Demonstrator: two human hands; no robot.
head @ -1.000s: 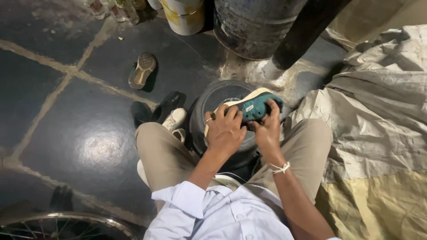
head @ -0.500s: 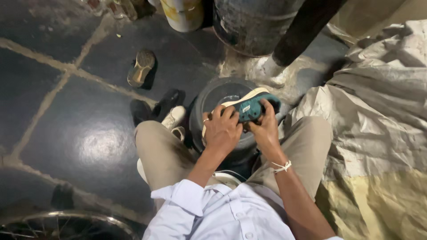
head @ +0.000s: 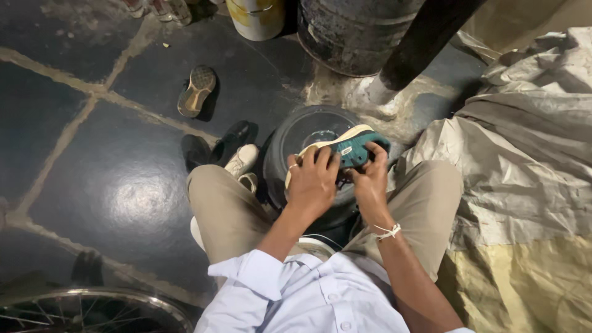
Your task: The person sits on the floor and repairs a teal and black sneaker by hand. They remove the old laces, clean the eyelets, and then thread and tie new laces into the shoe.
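Observation:
I hold a teal shoe (head: 356, 148) with a cream sole in front of me, sole turned up and away, over a round dark pan (head: 302, 132) on the floor. My left hand (head: 313, 180) covers the heel end of the shoe and wears a ring. My right hand (head: 370, 182) grips the shoe from below near its toe end; a white string is tied at that wrist. My knees in tan trousers flank the pan.
A worn shoe (head: 196, 90) lies sole up on the dark tiled floor, a black shoe (head: 233, 140) and a white shoe (head: 242, 160) by my left knee. A dark drum (head: 354, 34) and a yellow bucket (head: 254, 17) stand ahead. Grey tarpaulin (head: 530, 154) lies right; bicycle wheel (head: 92, 311) bottom left.
The shoe and both hands have stayed together over the pan; the view has shifted slightly, and the shoe has turned a little in my grip.

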